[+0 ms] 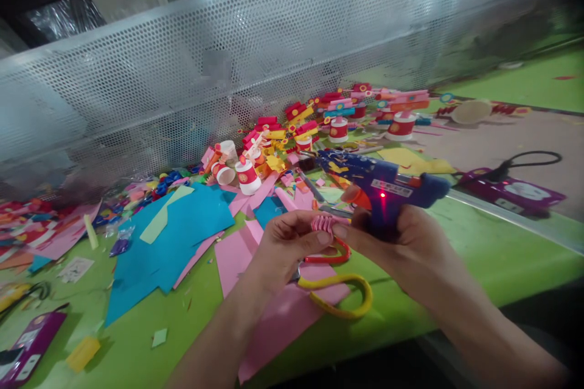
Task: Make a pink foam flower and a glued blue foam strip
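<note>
My left hand (pixel 292 238) pinches a small pink pleated paper strip (pixel 323 225) between thumb and fingers. Wrapped round the handle of a blue hot glue gun (pixel 387 185), my right hand (pixel 406 243) also reaches its thumb to the right end of the strip. A red light glows on the gun's side, and its nozzle points up and to the left. Beneath my hands lie scissors with a yellow and red handle (pixel 340 313), their blades partly hidden. They rest on pink paper (pixel 283 340) on the green table.
Blue paper sheets (pixel 168 243) lie to the left. Paper-cup models (pixel 247 176) in red, pink and yellow crowd the back along a perforated metal screen (pixel 219 73). Purple power strips sit at right (pixel 515 188) and lower left (pixel 39 340). Scraps are scattered about.
</note>
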A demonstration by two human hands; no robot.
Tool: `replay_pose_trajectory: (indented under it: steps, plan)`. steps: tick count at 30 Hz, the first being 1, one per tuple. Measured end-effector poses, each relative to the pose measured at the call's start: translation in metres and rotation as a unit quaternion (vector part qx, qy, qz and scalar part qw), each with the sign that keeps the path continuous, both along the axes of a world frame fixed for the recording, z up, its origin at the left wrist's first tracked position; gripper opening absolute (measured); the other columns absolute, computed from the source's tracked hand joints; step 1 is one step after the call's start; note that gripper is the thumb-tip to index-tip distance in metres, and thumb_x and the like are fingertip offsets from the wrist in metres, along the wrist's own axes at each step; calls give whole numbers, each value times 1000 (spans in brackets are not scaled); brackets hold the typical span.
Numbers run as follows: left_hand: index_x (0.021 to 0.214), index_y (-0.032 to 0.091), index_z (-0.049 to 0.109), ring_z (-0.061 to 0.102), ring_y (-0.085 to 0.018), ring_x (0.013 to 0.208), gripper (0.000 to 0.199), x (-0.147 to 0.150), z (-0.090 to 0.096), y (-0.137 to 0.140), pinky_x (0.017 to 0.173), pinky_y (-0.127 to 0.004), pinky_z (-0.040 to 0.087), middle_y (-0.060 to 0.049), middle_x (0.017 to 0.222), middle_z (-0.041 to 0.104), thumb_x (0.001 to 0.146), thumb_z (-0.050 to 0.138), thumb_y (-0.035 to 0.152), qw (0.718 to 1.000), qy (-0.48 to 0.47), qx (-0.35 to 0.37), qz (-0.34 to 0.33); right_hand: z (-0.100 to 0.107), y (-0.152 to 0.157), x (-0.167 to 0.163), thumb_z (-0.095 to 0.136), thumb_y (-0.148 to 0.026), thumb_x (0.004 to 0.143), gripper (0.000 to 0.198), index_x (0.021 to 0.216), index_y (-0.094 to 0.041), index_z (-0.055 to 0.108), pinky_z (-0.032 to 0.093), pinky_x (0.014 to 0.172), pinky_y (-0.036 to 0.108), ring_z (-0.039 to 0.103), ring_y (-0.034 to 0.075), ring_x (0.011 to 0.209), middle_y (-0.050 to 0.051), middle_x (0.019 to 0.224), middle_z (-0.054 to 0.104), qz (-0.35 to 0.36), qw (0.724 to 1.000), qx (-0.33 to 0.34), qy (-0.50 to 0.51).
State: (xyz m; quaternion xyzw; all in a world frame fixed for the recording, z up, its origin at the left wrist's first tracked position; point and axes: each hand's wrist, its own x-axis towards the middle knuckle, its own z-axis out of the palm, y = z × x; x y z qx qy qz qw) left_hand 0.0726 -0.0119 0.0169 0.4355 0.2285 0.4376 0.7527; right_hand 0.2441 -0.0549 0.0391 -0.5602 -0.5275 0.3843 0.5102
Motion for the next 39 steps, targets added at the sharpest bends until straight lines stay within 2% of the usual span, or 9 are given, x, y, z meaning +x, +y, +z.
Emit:
replay_pose_trajectory:
  steps: [4, 10, 16, 20, 23, 28, 33, 39]
  plan:
    - [89, 19, 80, 76, -18, 77, 34, -1, 3, -2, 77, -32, 63, -5, 85, 79, 63, 95, 32, 1000, 16, 15, 19, 0, -2, 1, 80, -56, 74, 42, 70, -20, 57, 36, 50, 25, 44, 12, 58, -3, 63, 50, 15, 1000, -15, -9]
    - [90, 20, 81, 72, -12, 74, 30, -5, 4, -1, 73, -22, 61, -3, 84, 79, 64, 95, 25, 999, 16, 38, 9, 2, -4, 2, 83, -51, 71, 42, 71, -20, 56, 35, 49, 23, 42, 12, 59, -4, 64, 48, 40, 998, -35, 22]
    - [92, 19, 81, 73, -14, 77, 29, -5, 2, -1, 77, -26, 62, -4, 87, 79, 65, 93, 23, 999, 11, 47, 2, 3, -3, 2, 82, -54, 71, 46, 66, -21, 50, 37, 49, 23, 42, 12, 59, -4, 63, 49, 11, 999, -21, 31]
    - [90, 21, 81, 73, -14, 78, 28, -5, 5, -6, 78, -26, 61, -2, 86, 79, 65, 94, 24, 998, 25, 57, 8, 5, -3, 2, 79, -54, 74, 43, 68, -21, 54, 38, 49, 23, 43, 12, 59, -3, 63, 50, 6, 1000, -11, 23]
    - [91, 22, 82, 73, -15, 80, 23, -5, 8, -9, 77, -24, 61, -2, 87, 79, 70, 91, 24, 997, 41, 58, 22, 6, -4, 1, 84, -51, 70, 40, 68, -20, 57, 39, 50, 24, 44, 13, 59, -3, 62, 52, 7, 999, -10, 31]
    - [89, 21, 81, 72, -13, 73, 28, -1, 6, -5, 73, -25, 61, -2, 81, 78, 65, 94, 26, 997, 24, 63, 45, 3, -2, -2, 90, -41, 64, 35, 76, -20, 65, 43, 55, 25, 49, 14, 63, -2, 67, 59, 8, 997, -18, 75]
    - [91, 24, 80, 73, -15, 77, 26, 0, 1, -2, 74, -27, 61, -1, 88, 80, 69, 92, 27, 995, 10, 54, 79, 2, -1, -5, 92, -46, 60, 41, 73, -23, 62, 37, 49, 24, 44, 12, 58, -5, 64, 52, -17, 996, 0, 83]
    - [91, 24, 81, 72, -12, 75, 24, -1, 1, -3, 73, -22, 60, 0, 86, 80, 69, 91, 23, 997, 1, 58, 55, 5, 0, -5, 93, -52, 55, 47, 63, -23, 57, 33, 46, 24, 42, 11, 55, -5, 59, 49, -30, 998, -3, 55]
